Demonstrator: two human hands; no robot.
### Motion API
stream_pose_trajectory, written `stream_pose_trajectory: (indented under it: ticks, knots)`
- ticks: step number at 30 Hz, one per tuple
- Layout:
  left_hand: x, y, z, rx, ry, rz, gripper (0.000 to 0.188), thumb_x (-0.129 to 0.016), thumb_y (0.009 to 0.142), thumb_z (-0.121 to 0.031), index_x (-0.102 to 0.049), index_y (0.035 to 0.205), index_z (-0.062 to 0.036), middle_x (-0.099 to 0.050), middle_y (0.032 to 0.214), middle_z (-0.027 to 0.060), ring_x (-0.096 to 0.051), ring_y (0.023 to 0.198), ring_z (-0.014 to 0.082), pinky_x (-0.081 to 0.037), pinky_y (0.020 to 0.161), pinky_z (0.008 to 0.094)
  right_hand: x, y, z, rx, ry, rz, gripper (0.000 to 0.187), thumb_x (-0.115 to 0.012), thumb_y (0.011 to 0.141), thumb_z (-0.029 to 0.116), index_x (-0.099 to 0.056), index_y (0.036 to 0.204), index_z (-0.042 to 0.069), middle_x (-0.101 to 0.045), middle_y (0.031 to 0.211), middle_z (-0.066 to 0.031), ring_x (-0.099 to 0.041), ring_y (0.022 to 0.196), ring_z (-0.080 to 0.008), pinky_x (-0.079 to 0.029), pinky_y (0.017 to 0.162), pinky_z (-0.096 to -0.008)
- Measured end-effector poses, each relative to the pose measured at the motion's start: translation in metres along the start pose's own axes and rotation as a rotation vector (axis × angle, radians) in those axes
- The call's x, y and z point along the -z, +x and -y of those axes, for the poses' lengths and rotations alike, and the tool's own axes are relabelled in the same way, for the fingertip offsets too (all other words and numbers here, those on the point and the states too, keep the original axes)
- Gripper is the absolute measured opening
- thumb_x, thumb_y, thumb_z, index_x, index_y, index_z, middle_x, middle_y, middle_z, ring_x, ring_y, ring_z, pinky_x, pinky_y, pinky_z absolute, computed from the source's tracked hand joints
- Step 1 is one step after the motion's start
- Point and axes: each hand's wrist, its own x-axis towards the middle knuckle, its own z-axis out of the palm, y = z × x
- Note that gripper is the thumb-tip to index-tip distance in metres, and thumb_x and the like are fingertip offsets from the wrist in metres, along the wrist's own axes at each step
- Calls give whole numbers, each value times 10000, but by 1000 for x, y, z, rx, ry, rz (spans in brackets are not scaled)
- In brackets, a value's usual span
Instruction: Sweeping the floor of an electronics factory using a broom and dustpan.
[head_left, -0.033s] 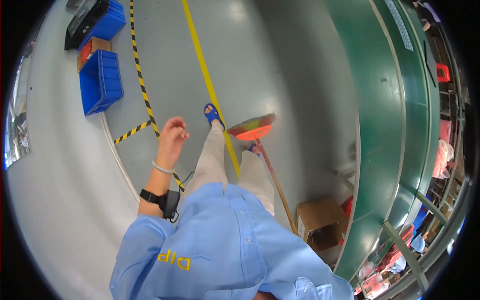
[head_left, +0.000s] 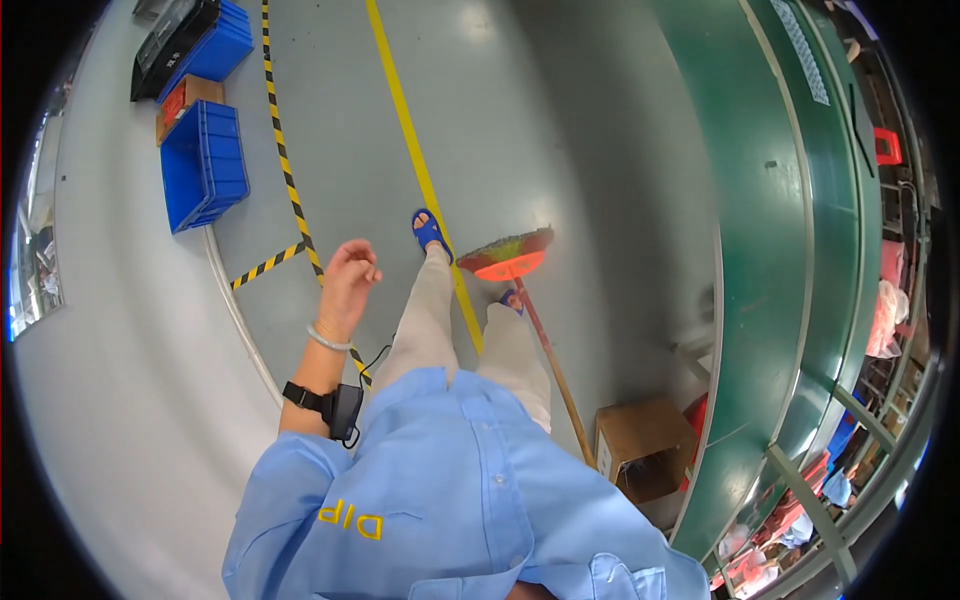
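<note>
My left hand (head_left: 350, 277) is raised over the floor on the left, fingers loosely curled and apart, with nothing visible in it. A pale bracelet (head_left: 329, 338) circles that wrist, and a black strapped device (head_left: 343, 410) sits on the forearm. My right hand is out of sight. On the floor in front of my right foot rests a broom (head_left: 510, 268) with an orange head and red, green and dark bristles. Its red and wooden handle (head_left: 560, 370) slants back toward my right side, where my blue shirt hides the upper end.
Blue crates (head_left: 207, 165) and a cardboard box (head_left: 190, 100) stand at the far left. Striped tape (head_left: 285, 165) and a yellow line (head_left: 405, 120) mark the floor. On the right runs a long green bench (head_left: 765, 280), with an open carton (head_left: 645, 440) beside its near end.
</note>
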Motion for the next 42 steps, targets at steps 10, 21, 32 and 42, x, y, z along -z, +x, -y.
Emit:
stream_pose_trajectory:
  ticks: [10, 21, 32, 42]
  knots:
    - [76, 22, 7, 262, -34, -166, 222, -457, 757, -1, -499, 971, -46, -514, 795, 46, -462, 568, 120, -439, 560, 294, 34, 20, 53, 95, 84, 121, 373, -450, 810, 404, -532, 872, 45, -571, 751, -252, -545, 752, -429, -428, 641, -496]
    - [38, 39, -10, 278, 66, 8, 223, -466, 769, -19, -502, 987, -46, -540, 791, 50, -484, 565, 116, -461, 563, 289, -19, 105, 148, 240, 102, 95, 435, -405, 841, 431, -497, 891, 9, -568, 782, -268, -540, 750, -439, -434, 671, -496]
    - [97, -37, 6, 460, 537, -70, 230, -483, 761, -52, -503, 988, -17, -545, 756, 35, -507, 556, 102, -441, 518, 224, 148, 248, 552, 690, 331, -176, 481, -408, 845, 435, -542, 904, -24, -563, 815, -278, -530, 818, -442, -431, 707, -480]
    - [106, 60, -33, 402, 567, -77, 241, -450, 768, -56, -507, 998, -13, -537, 759, 45, -497, 545, 98, -426, 496, 221, 38, 134, 215, 182, 186, -141, 518, -297, 863, 481, -544, 858, 26, -569, 853, -258, -529, 811, -440, -425, 704, -504]
